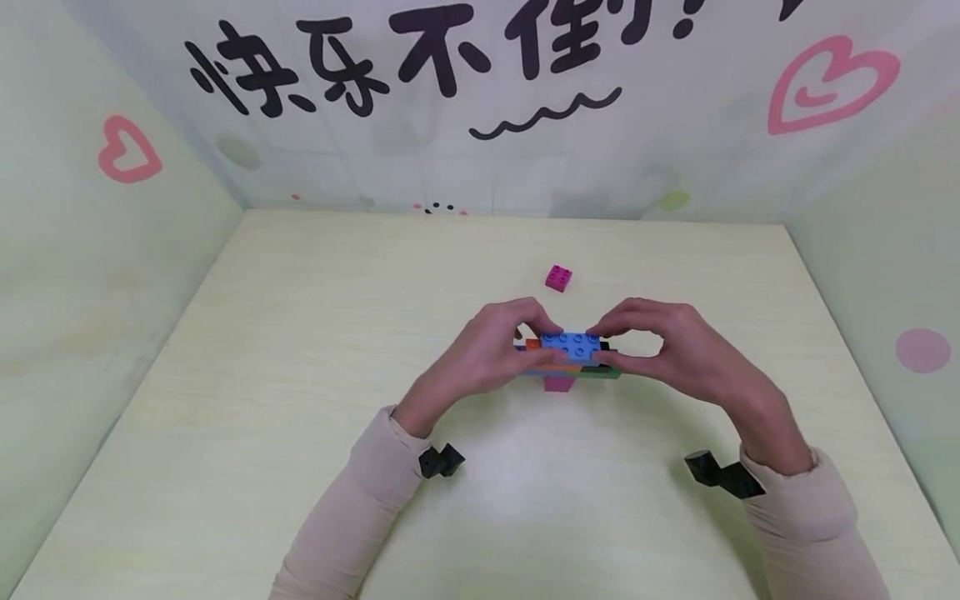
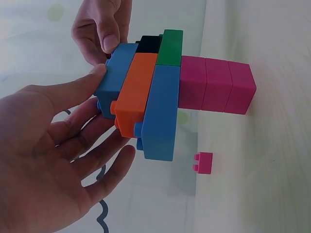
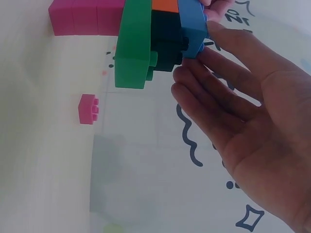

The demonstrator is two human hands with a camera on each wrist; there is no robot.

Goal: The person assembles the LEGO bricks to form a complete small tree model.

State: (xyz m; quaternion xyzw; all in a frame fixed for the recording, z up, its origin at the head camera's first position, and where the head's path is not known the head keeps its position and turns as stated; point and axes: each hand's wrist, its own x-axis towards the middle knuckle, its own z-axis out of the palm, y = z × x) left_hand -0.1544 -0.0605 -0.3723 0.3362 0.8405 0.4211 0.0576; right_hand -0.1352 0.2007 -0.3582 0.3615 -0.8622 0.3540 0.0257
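A small tower of toy building bricks stands on the table. Its base is a column of magenta bricks (image 2: 216,86). Across that lie a lower blue brick (image 2: 162,114) and a green brick (image 3: 132,48) end to end, then an orange brick (image 2: 136,92) beside a black brick (image 3: 166,41). On top sits the upper blue brick (image 1: 576,342), studs facing up. My left hand (image 1: 491,350) pinches its left end between thumb and fingers. The right hand (image 1: 686,346) pinches its right end the same way. Fingers partly cover the orange and black layer in the head view.
A loose magenta brick (image 1: 558,277) lies on the pale wooden table (image 1: 337,333) behind the tower. Printed walls enclose the table at the back (image 1: 420,158) and both sides. A small black device (image 1: 442,461) sits at each wrist.
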